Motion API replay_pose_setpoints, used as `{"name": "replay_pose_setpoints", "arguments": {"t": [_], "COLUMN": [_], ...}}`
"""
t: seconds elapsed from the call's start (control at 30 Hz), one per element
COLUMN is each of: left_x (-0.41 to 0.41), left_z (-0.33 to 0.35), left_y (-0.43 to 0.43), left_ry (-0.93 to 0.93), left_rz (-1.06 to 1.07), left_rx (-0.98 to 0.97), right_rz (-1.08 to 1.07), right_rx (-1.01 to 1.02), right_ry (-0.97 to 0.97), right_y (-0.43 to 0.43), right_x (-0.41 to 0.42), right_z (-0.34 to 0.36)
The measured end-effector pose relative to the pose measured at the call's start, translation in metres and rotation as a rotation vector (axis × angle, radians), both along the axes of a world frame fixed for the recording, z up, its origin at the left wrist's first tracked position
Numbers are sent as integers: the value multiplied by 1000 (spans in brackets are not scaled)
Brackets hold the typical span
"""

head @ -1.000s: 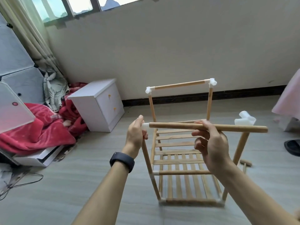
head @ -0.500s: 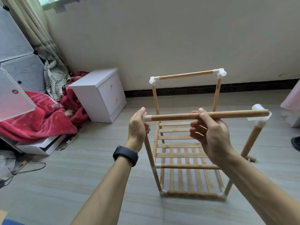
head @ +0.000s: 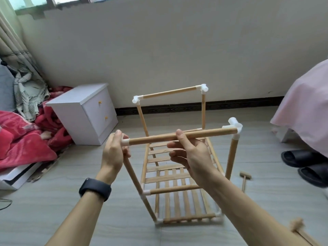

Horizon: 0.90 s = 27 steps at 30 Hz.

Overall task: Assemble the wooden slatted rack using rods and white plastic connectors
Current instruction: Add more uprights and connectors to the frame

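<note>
The right hand point(head: 191, 155) pinches the front rod point(head: 204, 134) near its middle, thumb on top and fingers curled underneath. The left hand point(head: 113, 153), with a black watch point(head: 95, 189) on its wrist, is wrapped round the near left corner, where a white connector point(head: 125, 142) takes the rod's left end. The rod's right end sits in a corner connector point(head: 234, 126) on top of the near right post point(head: 231, 157). The rod lies roughly level across the front of the wooden rack point(head: 177, 176), which stands on the floor point(head: 53, 201) with two slatted shelves below and a back rod point(head: 170, 92) joining the far posts. A small wooden mallet point(head: 245, 178) lies on the floor just right of the rack, with black slippers point(head: 301, 158) further right under a pink cover point(head: 305, 107). To the far left a white cabinet point(head: 79, 110) stands beside a red blanket point(head: 21, 139).
</note>
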<state>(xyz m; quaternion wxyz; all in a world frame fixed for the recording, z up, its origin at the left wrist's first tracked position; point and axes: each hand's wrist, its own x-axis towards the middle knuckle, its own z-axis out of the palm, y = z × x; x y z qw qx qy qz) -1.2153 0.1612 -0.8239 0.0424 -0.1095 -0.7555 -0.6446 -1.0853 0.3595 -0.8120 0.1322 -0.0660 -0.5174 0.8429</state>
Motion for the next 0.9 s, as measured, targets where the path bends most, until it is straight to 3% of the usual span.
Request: {"name": "replay_pose_setpoints", "arguments": {"t": [0.13, 0.27, 0.37, 0.43, 0.57, 0.9], "left_x": [10, 33, 59, 74, 94, 68], "left_z": [10, 25, 34, 37, 34, 30], "left_y": [13, 40, 77, 111, 169, 174], "left_ry": [153, 559, 775, 869, 1003, 1071], "left_rz": [192, 256, 86, -77, -231, -241], "left_rx": [-300, -632, -790, -892, -1025, -995], "right_rz": [-101, -568, -893, -847, -396, -497], "right_rx": [218, 386, 376, 367, 457, 299], "right_ry": [1, 136, 55, -75, -174, -65], "right_y": [23, 70, 113, 133, 146, 159], "right_x": [30, 71, 76, 67, 41, 25], "right_z": [-10, -24, -21, -14, -9, -23]}}
